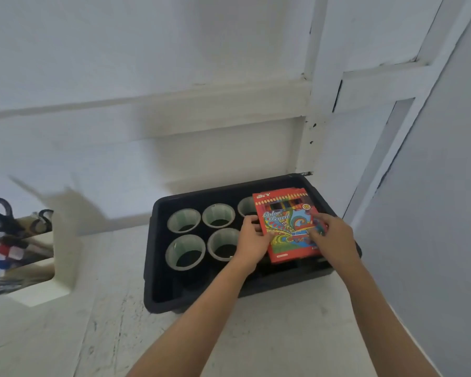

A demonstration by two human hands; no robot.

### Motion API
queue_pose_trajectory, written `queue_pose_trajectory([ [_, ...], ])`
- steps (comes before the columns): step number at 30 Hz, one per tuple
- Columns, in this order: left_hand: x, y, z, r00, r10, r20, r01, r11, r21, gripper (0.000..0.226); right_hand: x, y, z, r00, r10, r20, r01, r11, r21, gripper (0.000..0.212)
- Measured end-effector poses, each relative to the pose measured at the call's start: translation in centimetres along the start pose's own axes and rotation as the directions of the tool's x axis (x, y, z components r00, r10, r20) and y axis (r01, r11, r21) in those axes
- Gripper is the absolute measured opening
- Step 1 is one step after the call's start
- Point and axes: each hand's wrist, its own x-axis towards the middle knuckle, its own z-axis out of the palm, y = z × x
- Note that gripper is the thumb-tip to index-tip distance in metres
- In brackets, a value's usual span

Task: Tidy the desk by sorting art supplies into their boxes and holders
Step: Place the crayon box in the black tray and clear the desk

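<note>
A: Nearest us: left forearm point(191, 317) and right forearm point(378, 308), both reaching fwd over the desk point(65, 336) toward the black tray point(158, 281).
B: Hands?
A: Left hand point(252, 240) curls round the left edge of the colour pencil box point(286, 224). Right hand point(335, 235) clamps the right side, fingers across the cover. Two-handed, we reckon, bc the box is flat & wide and would tip in one.
B: Where's the box?
A: Tilted over the tray's right part, cover up, hiding part of one of the round holders point(185, 251) (cups or tape rolls, we can't tell). Whether its underside touches anything: hidden.
B: Why there?
A: Our guess: that end has room, so it gets lowered flat. Risk: a corner catches a holder rim.
B: Elsewhere?
A: White organiser point(63, 257) at left w/ scissors point(0, 213) handles-up and markers point(3, 254), well apart.
</note>
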Motion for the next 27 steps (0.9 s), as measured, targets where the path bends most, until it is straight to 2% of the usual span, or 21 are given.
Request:
queue_pose_trajectory([
  [6,2.2,-0.4,1.5,0.998,0.062,-0.007,-0.058,0.955,0.291,0.038,1.4,1.3,0.2,0.985,-0.066,0.158,0.105,0.962,-0.251,0.050],
  [9,3.2,-0.9,1.7,0.996,0.093,-0.009,-0.083,0.928,0.362,0.038,1.4,1.4,1.3,0.966,-0.117,0.232,0.198,0.909,-0.366,0.052],
  [13,4.4,-0.9,2.1,0.991,0.133,-0.028,-0.107,0.889,0.445,0.040,2.3,1.0,2.1,0.949,-0.172,0.265,0.263,0.893,-0.365,0.050],
  [23,5.0,-0.2,1.9,0.989,0.145,-0.015,-0.125,0.893,0.433,0.045,3.1,0.1,1.8,0.952,-0.164,0.259,0.246,0.913,-0.325,0.049],
  [27,4.1,0.0,0.4,0.987,0.145,-0.067,-0.120,0.948,0.294,0.039,1.4,-1.4,1.6,0.944,-0.236,0.232,0.304,0.896,-0.324,0.048],
])
